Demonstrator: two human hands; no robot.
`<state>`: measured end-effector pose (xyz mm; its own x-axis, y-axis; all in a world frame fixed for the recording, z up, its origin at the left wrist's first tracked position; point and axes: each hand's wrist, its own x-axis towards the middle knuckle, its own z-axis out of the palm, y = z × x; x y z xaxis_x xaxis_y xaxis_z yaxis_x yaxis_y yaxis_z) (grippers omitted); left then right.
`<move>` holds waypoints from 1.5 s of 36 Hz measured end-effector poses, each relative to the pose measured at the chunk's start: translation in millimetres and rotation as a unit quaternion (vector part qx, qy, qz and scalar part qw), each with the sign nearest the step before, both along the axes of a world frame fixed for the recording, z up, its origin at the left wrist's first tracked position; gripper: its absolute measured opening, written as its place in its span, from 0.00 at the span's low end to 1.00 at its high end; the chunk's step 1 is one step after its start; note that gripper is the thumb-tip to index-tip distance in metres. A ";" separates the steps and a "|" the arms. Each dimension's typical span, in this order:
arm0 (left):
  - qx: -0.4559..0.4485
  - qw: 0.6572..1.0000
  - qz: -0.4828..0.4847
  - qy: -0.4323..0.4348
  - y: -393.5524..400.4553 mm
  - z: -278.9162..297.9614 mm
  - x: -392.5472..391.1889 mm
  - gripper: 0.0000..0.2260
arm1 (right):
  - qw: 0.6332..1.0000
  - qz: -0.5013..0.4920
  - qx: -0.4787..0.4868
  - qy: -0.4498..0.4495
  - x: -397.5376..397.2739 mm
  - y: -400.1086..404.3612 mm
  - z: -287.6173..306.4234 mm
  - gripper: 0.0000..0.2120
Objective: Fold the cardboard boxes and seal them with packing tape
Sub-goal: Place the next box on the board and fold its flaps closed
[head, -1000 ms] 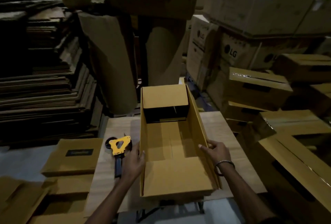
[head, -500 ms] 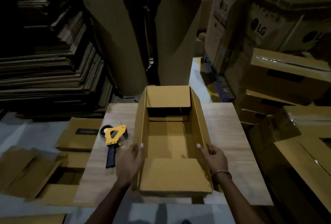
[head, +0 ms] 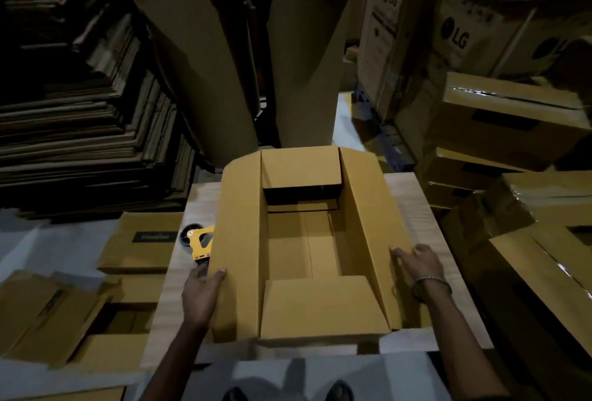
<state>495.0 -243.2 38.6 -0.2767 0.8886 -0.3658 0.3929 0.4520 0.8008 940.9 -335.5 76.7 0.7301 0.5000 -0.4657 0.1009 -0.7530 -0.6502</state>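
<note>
An open brown cardboard box stands on a small wooden table. Its short near and far flaps are folded inward, and its two long side flaps lean outward. My left hand holds the outer edge of the left long flap, fingertips over its rim. My right hand lies on the outer edge of the right long flap with fingers extended. A yellow tape dispenser lies on the table left of the box, partly hidden behind the left flap.
Flat folded boxes lie on the floor to the left. A tall pile of flattened cardboard rises at the back left. Two big paper rolls stand behind the table. Taped and stacked cartons crowd the right side.
The two long side flaps have swung outward, and both hands have moved outward with them. The left flap now covers part of the tape dispenser. The view has tilted down.
</note>
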 end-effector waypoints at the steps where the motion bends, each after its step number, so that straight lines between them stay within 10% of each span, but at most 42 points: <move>1: 0.004 1.000 0.002 0.007 4.3 1.5 -6.6 0.25 | 1.000 0.000 -0.004 -0.024 1.4 -0.4 10.4 0.36; 13: 0.153 0.984 -0.088 0.002 31.3 89.4 15.6 0.04 | 0.971 0.094 0.066 -0.211 -80.4 24.1 106.8 0.11; 26: 0.223 0.927 -0.302 0.007 -13.0 74.1 111.5 0.15 | 0.948 0.257 0.075 -0.170 -135.6 12.5 25.8 0.08; 33: 0.251 0.858 -0.408 0.184 -41.3 7.7 126.4 0.19 | 0.955 0.208 0.100 -0.184 -117.5 -11.8 7.8 0.06; 41: 0.259 0.846 -0.353 0.302 -61.0 -4.6 134.7 0.27 | 0.962 0.234 -0.005 -0.142 -119.9 -40.7 -15.3 0.49; 47: 0.055 0.933 -0.198 0.295 -56.7 0.6 135.0 0.54 | 0.956 0.248 -0.012 -0.159 -118.4 -40.8 -14.0 0.51; 54: 0.068 0.908 -0.202 0.359 -56.1 -8.1 139.6 0.52 | 0.948 0.275 -0.060 -0.147 -122.6 -23.2 -9.1 0.53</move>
